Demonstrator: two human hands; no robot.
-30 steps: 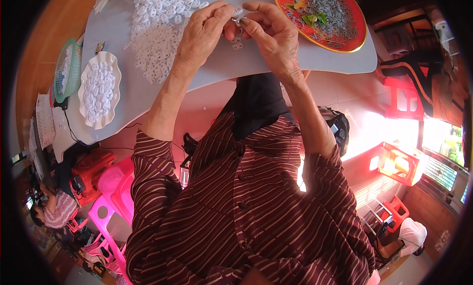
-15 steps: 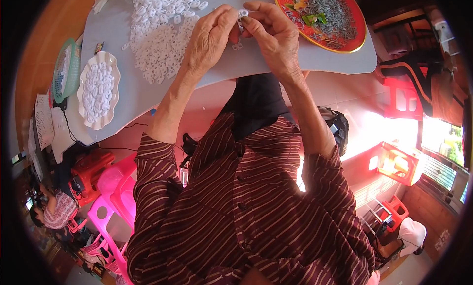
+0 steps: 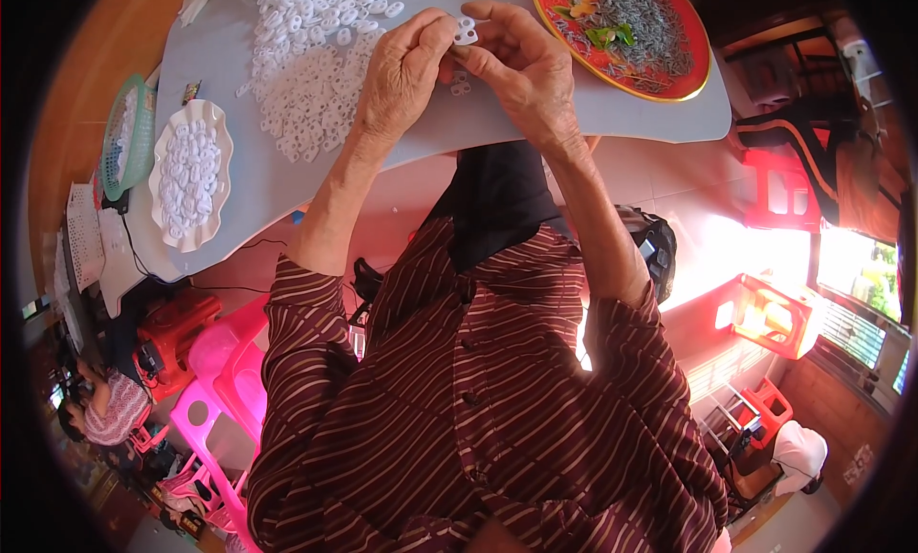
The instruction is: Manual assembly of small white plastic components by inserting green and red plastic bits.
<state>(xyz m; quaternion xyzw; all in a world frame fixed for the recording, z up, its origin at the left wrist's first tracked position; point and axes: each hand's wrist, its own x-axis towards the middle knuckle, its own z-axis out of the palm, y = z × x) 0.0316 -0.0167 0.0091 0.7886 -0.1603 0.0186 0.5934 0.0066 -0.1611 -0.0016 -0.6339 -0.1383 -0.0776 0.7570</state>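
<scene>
Between my fingertips, above the table's near part, is a small white plastic piece with holes (image 3: 466,31). My left hand (image 3: 406,75) has its fingers curled and pinches the piece from the left side. My right hand (image 3: 529,73) meets it from the right, thumb below the piece and fingers bent behind it. Another white holed piece (image 3: 460,85) lies on the table under the hands. Left of my left hand spreads a heap of flat white holed pieces (image 3: 311,113), with larger white oval pieces (image 3: 311,13) beyond it. My fingertips partly hide what they grip.
At right stands a red plate (image 3: 696,70) full of small grey metal parts (image 3: 636,27). A scalloped white dish (image 3: 223,171) of white pieces and a green basket (image 3: 143,137) are on the left of the grey table (image 3: 258,185). Pink chairs (image 3: 215,362) stand below left.
My right hand has shifted slightly left and its thumb has slid lower. The white piece now shows more of its holed face. My left hand has moved slightly left.
</scene>
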